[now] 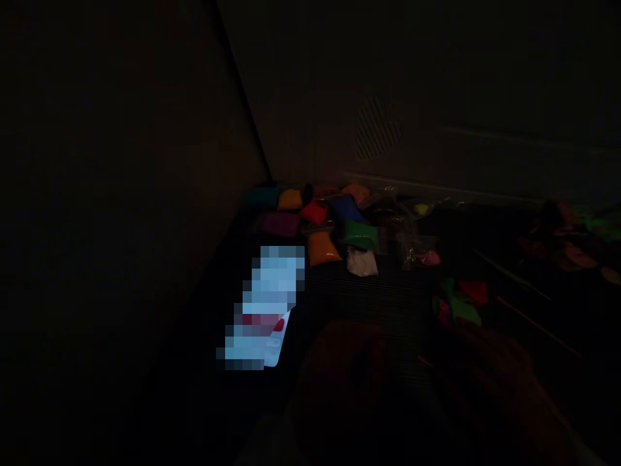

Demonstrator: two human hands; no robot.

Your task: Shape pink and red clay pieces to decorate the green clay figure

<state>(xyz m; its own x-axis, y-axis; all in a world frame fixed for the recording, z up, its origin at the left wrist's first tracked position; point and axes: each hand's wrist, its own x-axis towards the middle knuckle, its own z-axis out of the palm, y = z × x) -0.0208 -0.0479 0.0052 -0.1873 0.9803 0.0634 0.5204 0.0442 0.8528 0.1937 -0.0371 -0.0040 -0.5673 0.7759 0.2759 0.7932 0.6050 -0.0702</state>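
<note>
The scene is very dark. My left hand (339, 369) shows as a dim, rounded shape at the lower middle, right of a lit phone (276, 349) with a blurred screen. Its fingers are lost in shadow. My right hand (504, 369) reaches in from the lower right, just below a green piece (466, 309) and a red piece (473, 291) that look like modelling clay. Whether it touches them I cannot make out. The tip of a thin pink stick (425, 361) shows at this hand's left edge; its other end is hidden.
Small clear bags of coloured clay, among them an orange bag (323, 248), a green bag (361, 234) and a white bag (362, 262), lie along the back. A long pink stick (538, 325) and dim coloured pieces (572, 252) are at right. A striped heart (377, 128) is on the wall.
</note>
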